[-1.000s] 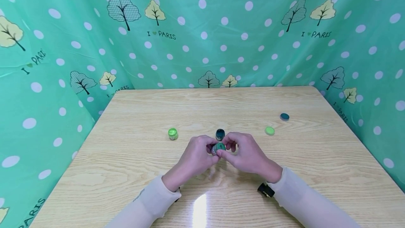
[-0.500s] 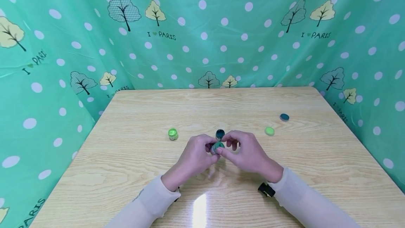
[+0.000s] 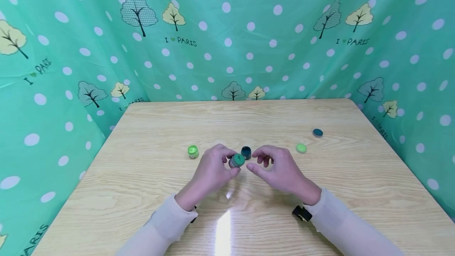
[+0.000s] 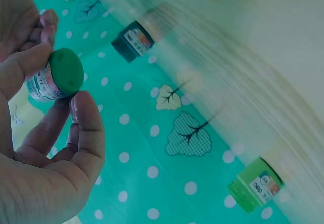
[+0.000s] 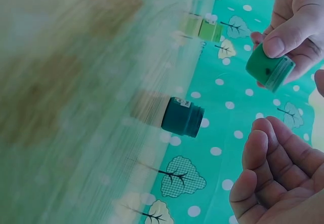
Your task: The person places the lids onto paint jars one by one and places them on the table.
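My left hand [image 3: 214, 169] holds a small green paint jar [image 3: 237, 160] between thumb and fingers, just above the table's middle. Its round, flat green end [image 4: 67, 72] faces up, and a printed label wraps its side. My right hand [image 3: 279, 168] is just right of the jar, apart from it, fingers loosely bent and holding nothing. Beyond the hands stands a dark teal paint jar [image 3: 246, 152] without a lid. Farther left is a lidless light green paint jar [image 3: 193, 151], upright on the table.
A light green lid [image 3: 301, 148] lies flat to the right of my right hand. Farther back on that side lies a dark blue lid [image 3: 318, 132]. A dotted green curtain [image 3: 227, 50] hangs behind and beside the wooden table [image 3: 142, 192].
The left hand has moved a little left with the green jar. My right thumb and fingers have come off the jar, leaving a gap. The jars and lids on the table stay put.
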The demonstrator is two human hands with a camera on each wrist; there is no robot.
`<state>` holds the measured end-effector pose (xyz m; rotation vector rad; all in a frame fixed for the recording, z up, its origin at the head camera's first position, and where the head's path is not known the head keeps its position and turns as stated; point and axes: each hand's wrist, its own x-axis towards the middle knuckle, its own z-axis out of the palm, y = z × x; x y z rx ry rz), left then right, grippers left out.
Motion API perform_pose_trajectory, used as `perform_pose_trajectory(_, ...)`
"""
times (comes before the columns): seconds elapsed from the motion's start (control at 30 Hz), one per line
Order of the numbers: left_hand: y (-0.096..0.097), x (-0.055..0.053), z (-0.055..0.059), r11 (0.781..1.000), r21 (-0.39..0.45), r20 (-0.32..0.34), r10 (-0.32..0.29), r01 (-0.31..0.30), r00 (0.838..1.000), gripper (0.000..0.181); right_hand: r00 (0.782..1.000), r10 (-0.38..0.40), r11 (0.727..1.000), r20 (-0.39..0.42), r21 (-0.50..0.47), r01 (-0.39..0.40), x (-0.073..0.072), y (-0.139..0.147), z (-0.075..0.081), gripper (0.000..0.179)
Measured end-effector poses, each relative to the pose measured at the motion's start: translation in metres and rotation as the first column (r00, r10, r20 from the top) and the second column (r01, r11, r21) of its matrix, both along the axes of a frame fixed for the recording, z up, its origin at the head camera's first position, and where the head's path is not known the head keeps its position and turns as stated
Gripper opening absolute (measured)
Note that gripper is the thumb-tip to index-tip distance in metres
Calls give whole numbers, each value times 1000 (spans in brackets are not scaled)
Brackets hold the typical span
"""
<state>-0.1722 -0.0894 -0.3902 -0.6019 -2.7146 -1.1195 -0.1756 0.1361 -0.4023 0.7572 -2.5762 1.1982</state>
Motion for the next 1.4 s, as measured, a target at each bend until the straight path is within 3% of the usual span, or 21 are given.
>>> perform_pose_trajectory(0.5, -20, -18, 13, 993, -41, 26, 112, -111, 993, 13, 999, -45, 998, -11, 37, 46, 1, 14, 6, 22)
perform_pose_trajectory(0.7, -30, -26, 19, 984, -61, 53, 172, -169, 984, 20, 998, -60, 997, 8, 57, 60, 1, 19, 6, 24)
perform_pose_trajectory(1.1, -52, -44, 31, 974, -79, 91, 220, -213, 971, 16, 996, -83, 993, 20, 82, 81, 3, 30, 6, 25)
perform_pose_trajectory(1.4, -72, -62, 30, 962, -101, 136, 266, -254, 954, 20, 995, -98, 992, 8, 86, 97, 5, 34, 7, 26)
